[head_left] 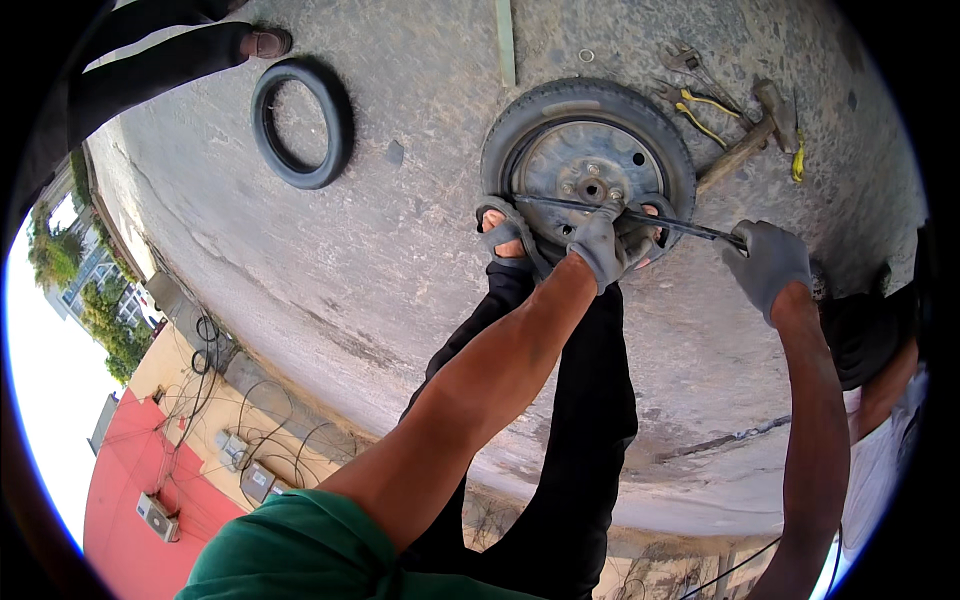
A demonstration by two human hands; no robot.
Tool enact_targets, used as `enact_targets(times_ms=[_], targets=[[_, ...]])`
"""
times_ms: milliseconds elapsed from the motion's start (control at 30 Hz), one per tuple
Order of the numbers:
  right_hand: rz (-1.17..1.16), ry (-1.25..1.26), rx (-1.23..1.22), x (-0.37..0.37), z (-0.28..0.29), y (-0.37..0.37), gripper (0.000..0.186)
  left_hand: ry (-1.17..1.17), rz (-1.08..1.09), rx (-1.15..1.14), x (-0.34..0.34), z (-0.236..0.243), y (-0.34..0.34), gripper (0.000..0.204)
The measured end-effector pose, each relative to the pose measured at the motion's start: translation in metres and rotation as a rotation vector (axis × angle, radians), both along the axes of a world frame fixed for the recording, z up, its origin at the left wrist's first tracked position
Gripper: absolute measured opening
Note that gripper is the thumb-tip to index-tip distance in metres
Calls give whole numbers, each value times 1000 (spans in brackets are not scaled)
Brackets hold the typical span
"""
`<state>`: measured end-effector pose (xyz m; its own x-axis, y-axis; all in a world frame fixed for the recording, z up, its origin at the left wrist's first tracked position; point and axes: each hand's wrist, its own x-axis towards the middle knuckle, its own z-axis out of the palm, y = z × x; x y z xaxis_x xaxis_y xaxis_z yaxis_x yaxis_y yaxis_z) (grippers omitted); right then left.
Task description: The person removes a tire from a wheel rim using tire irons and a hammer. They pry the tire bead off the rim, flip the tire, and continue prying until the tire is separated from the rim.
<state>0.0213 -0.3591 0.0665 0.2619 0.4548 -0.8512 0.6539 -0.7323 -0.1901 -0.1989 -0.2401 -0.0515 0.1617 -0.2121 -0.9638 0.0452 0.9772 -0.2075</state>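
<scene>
A small tyre [530, 113] on a grey steel wheel rim [560, 150] lies flat on the ground in front of me. A long dark tyre lever [700, 231] crosses the near part of the wheel, its far-left end at the rim's edge. My right hand [770, 264], in a grey glove, is closed round the lever's right end, beyond the tyre. My left hand [603, 246], gloved too, is closed about the lever's middle, over the near side of the rim; its fingers partly hide the lever. My sandalled feet [508, 235] press at the tyre's near edge.
Beyond the wheel's right side lie a hammer [745, 152], yellow-handled pliers [705, 118], an adjustable wrench [700, 68] and a yellow-handled tool [798, 160]. An inner tube [340, 120] lies at left. People are at the upper left [170, 62] and right edge [885, 400].
</scene>
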Motion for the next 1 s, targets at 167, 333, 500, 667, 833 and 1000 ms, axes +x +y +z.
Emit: enact_targets(times_ms=[167,333,500,667,833,1000], targets=[[25,5,4,-2,-17,-21,28,-46,171,81,-10,-30,-32,20],[4,5,148,10,-31,-33,25,-52,184,18,-4,-34,-27,27],[-45,-32,132,11,-5,-43,24,-24,208,14,-3,-25,-36,19],[-149,-74,112,0,27,-85,30,-80,127,-136,13,7,-58,16],[-379,-19,-36,-19,53,-105,32,-131,-32,-105,21,13,-68,15],[-430,-39,-8,-55,46,-105,30,-91,-123,-60,5,7,-49,16]])
